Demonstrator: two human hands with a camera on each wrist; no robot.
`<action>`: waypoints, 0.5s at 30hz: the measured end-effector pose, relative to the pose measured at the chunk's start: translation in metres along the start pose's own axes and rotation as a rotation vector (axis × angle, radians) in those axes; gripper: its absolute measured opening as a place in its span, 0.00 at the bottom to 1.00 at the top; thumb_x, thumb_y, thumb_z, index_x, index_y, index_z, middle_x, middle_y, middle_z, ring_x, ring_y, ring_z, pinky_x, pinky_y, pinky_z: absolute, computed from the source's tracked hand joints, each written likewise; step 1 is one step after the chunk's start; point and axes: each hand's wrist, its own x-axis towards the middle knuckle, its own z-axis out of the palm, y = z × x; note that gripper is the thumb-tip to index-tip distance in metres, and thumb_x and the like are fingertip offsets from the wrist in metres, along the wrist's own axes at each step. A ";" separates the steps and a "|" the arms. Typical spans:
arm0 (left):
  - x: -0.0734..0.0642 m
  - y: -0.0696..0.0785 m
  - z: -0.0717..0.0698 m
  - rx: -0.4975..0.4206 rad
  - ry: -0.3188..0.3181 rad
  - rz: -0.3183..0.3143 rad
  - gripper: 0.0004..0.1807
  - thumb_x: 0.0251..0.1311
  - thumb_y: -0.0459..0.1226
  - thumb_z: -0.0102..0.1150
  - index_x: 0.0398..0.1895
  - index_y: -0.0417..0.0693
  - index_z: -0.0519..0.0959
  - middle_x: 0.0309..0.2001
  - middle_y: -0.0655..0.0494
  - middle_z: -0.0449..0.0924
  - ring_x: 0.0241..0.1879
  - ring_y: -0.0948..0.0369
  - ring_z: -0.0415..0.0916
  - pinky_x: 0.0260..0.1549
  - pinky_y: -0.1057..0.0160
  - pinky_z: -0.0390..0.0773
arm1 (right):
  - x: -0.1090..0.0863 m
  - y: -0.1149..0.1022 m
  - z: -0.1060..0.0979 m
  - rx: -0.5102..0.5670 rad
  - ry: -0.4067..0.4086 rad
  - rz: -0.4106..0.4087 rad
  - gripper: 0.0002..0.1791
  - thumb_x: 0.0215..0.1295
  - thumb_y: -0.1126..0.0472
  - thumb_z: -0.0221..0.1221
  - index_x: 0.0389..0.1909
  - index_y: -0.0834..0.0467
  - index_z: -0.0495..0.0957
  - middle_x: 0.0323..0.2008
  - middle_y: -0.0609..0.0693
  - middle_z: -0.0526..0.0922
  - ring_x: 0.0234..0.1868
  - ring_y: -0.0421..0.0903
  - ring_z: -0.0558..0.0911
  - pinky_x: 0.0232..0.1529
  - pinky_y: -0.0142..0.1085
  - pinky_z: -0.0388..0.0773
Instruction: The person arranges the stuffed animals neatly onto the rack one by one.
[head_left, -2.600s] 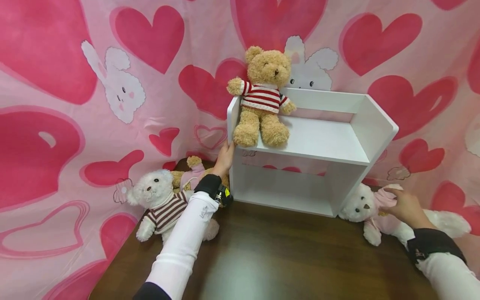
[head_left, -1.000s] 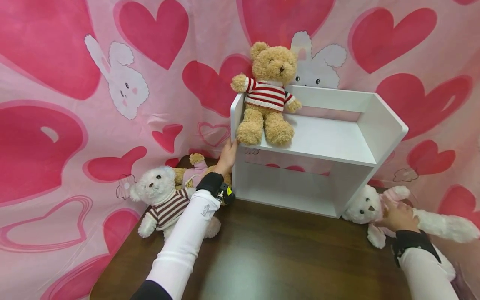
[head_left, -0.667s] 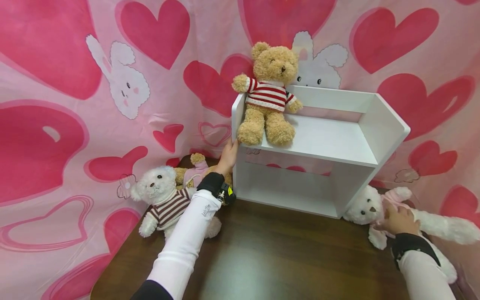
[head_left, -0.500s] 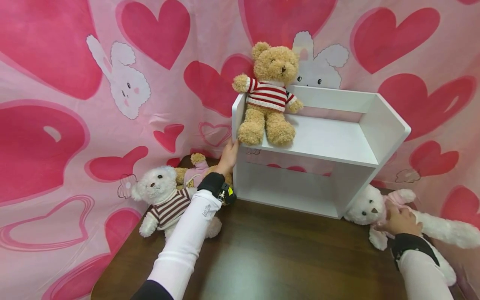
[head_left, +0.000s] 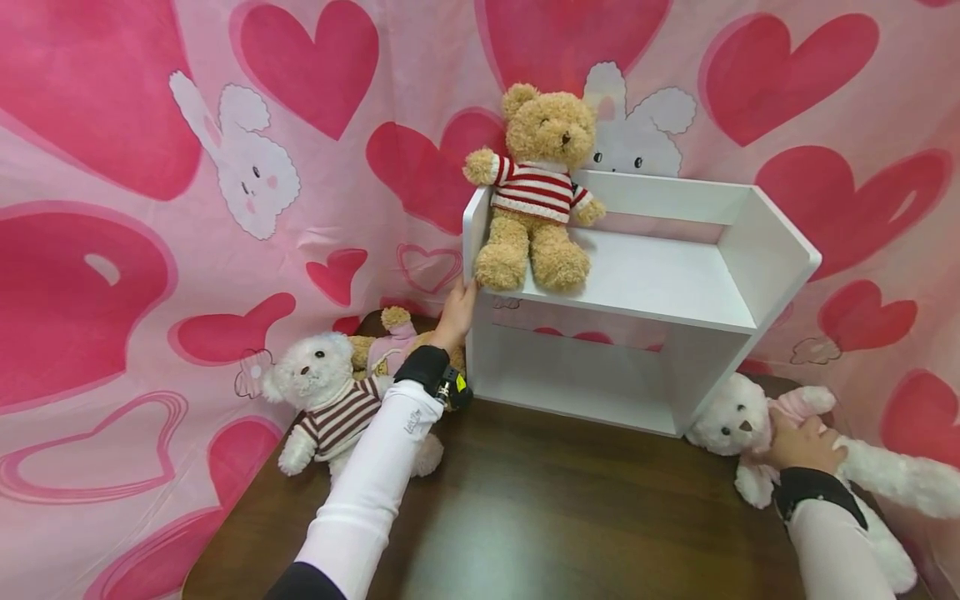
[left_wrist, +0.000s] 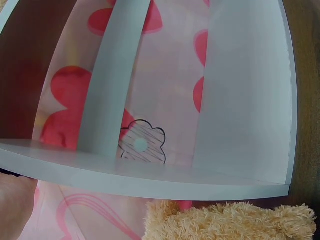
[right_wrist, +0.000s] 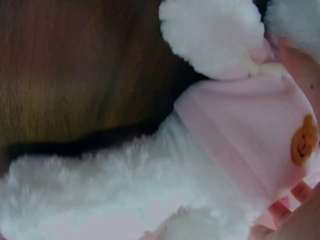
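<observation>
At the right of the head view, my right hand point(head_left: 806, 446) grips the torso of a white teddy bear point(head_left: 738, 417) in a pink top. The bear lies on its back against the right side of a white two-tier shelf point(head_left: 660, 287). In the right wrist view, thumb and fingertips point(right_wrist: 281, 212) hold opposite sides of the pink top point(right_wrist: 240, 130), which has a brown bear patch. My left hand point(head_left: 454, 318) touches the shelf's left side panel point(left_wrist: 125, 177), level with the upper board; its fingertips are mostly hidden. A tan teddy bear point(head_left: 534, 196) in a red-striped sweater sits on the upper board.
Left of the shelf, a white teddy bear point(head_left: 311, 375) in a brown-striped sweater leans beside my left forearm. Behind it lies a tan teddy bear point(head_left: 386, 346) in pink, partly covered by the arm. A heart-patterned pink cloth point(head_left: 300, 250) hangs behind the brown table point(head_left: 525, 500).
My right hand has moved left and closed round the pink-topped bear's torso. The bear has turned slightly, its legs lower in the head view. My left hand stays at the shelf.
</observation>
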 end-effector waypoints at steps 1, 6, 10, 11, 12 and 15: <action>0.000 0.000 0.000 -0.001 -0.005 0.003 0.30 0.72 0.43 0.30 0.70 0.39 0.41 0.67 0.39 0.52 0.66 0.50 0.51 0.63 0.54 0.53 | 0.000 0.000 0.002 -0.007 0.017 0.006 0.58 0.29 0.44 0.71 0.63 0.62 0.55 0.42 0.83 0.54 0.44 0.84 0.53 0.41 0.73 0.50; -0.001 -0.001 -0.001 -0.003 -0.001 0.009 0.30 0.72 0.42 0.30 0.70 0.38 0.40 0.67 0.39 0.52 0.66 0.50 0.51 0.63 0.54 0.53 | 0.000 -0.003 0.009 0.011 0.090 0.003 0.49 0.32 0.53 0.71 0.57 0.63 0.58 0.41 0.85 0.54 0.45 0.83 0.54 0.39 0.73 0.52; 0.000 -0.002 -0.001 0.001 0.008 0.008 0.30 0.72 0.42 0.30 0.70 0.36 0.41 0.66 0.37 0.53 0.66 0.49 0.52 0.63 0.53 0.53 | -0.002 -0.007 0.009 0.017 0.098 0.012 0.47 0.32 0.55 0.70 0.55 0.64 0.56 0.42 0.87 0.53 0.46 0.83 0.53 0.39 0.72 0.51; 0.000 -0.002 -0.001 0.000 0.006 0.007 0.30 0.72 0.42 0.30 0.70 0.36 0.41 0.66 0.37 0.53 0.66 0.48 0.52 0.63 0.53 0.53 | -0.002 -0.008 0.008 0.011 0.101 0.013 0.47 0.32 0.55 0.70 0.55 0.64 0.56 0.42 0.87 0.54 0.46 0.82 0.53 0.40 0.72 0.51; 0.000 -0.001 -0.001 -0.001 0.006 0.006 0.30 0.72 0.42 0.30 0.70 0.36 0.41 0.66 0.37 0.53 0.66 0.48 0.52 0.63 0.53 0.53 | -0.002 -0.008 0.008 0.005 0.105 0.012 0.47 0.32 0.55 0.71 0.55 0.64 0.57 0.42 0.86 0.54 0.46 0.82 0.54 0.40 0.72 0.51; 0.000 0.000 0.000 -0.005 0.004 0.009 0.30 0.72 0.42 0.31 0.70 0.35 0.41 0.66 0.36 0.54 0.66 0.49 0.52 0.63 0.54 0.53 | -0.003 -0.007 0.008 -0.017 0.119 0.005 0.49 0.29 0.54 0.73 0.55 0.64 0.58 0.43 0.85 0.56 0.45 0.82 0.55 0.42 0.72 0.49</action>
